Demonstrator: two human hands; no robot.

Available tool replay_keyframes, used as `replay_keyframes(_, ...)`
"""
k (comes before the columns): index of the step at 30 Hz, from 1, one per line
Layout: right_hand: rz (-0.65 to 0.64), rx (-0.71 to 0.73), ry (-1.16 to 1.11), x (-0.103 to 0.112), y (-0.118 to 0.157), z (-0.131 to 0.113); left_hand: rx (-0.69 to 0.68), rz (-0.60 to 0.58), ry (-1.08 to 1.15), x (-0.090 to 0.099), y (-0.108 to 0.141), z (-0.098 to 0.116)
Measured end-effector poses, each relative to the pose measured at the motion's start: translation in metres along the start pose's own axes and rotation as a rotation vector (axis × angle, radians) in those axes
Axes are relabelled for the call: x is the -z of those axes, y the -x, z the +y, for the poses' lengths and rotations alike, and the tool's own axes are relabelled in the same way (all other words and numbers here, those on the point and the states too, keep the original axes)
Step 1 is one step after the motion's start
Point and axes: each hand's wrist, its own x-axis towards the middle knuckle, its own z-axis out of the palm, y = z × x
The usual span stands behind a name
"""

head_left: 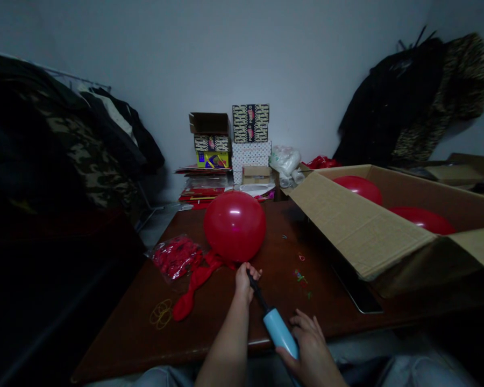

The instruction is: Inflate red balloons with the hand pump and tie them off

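A large, inflated red balloon [234,227] stands over the middle of the table. My left hand [245,278] is closed around its neck, where the black nozzle end of a hand pump goes in; the fingers hide the joint. The pump's light-blue barrel [280,332] slants down toward my lap. Beside that barrel, my right hand [310,346] has its fingers stretched apart, with the thumb close against the pump; whether it touches is unclear. Limp red balloons [193,287] lie left of my left hand, next to a clear bag of red balloons [175,257].
On the right, an open cardboard box [347,226] holds inflated red balloons [421,219]. A dark flat device [357,290] lies beneath its edge. Yellow rubber bands [161,314] rest at the table's left. Stacked boxes [250,123] stand at the back wall.
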Motion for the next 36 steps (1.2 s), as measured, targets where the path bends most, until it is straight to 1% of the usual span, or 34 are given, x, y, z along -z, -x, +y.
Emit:
replay_keyframes(4,-0.077,0.044,-0.015,0.002,0.025,0.023,0.009,0.012,-0.008,-0.001,0.000,0.001)
replay_keyframes(9,-0.255,-0.014,-0.023,-0.004,0.042,0.054,-0.004,0.029,-0.022,-0.002,0.002,0.000)
replay_keyframes(11,-0.271,-0.035,-0.030,-0.006,0.044,0.061,-0.010,0.027,-0.025,-0.002,0.003,0.000)
replay_keyframes(14,-0.239,-0.037,-0.040,-0.007,0.043,0.064,-0.010,0.023,-0.020,-0.001,0.004,0.000)
replay_keyframes(17,-0.217,0.002,-0.051,-0.003,0.041,0.056,0.005,0.013,-0.014,-0.001,0.005,0.000)
replay_keyframes(21,-0.177,0.037,-0.061,0.006,0.038,0.039,0.025,-0.010,0.016,0.000,0.004,0.002)
replay_keyframes(26,-0.105,0.034,-0.049,0.016,0.026,0.020,0.048,-0.012,0.036,-0.001,0.002,0.004)
replay_keyframes(30,-0.011,0.041,-0.046,0.015,0.005,0.006,0.052,-0.017,0.045,-0.001,0.002,0.004)
replay_keyframes(36,0.081,0.043,-0.062,0.011,-0.042,-0.019,0.053,-0.007,0.062,0.000,0.000,0.004)
